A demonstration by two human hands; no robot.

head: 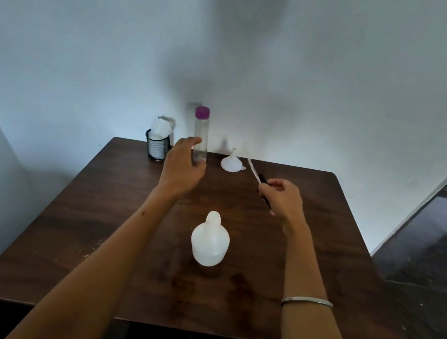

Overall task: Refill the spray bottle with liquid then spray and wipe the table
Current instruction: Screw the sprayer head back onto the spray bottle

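Observation:
A white translucent spray bottle body [210, 240] stands uncapped in the middle of the dark wooden table [317, 275]. My right hand [282, 199] grips the black spray head [263, 190], its thin dip tube slanting up toward the far edge. My left hand [182, 166] reaches with spread fingers just in front of a tall clear bottle with a purple cap [200, 135] at the back of the table; contact with it is not clear. A white funnel [231, 161] sits upside down to the right of that bottle.
A black mesh cup [156, 146] holding white tissue stands at the back left corner. The table is pushed against a pale wall. Dark floor lies to the right of the table. Faint wet stains mark the wood near the front.

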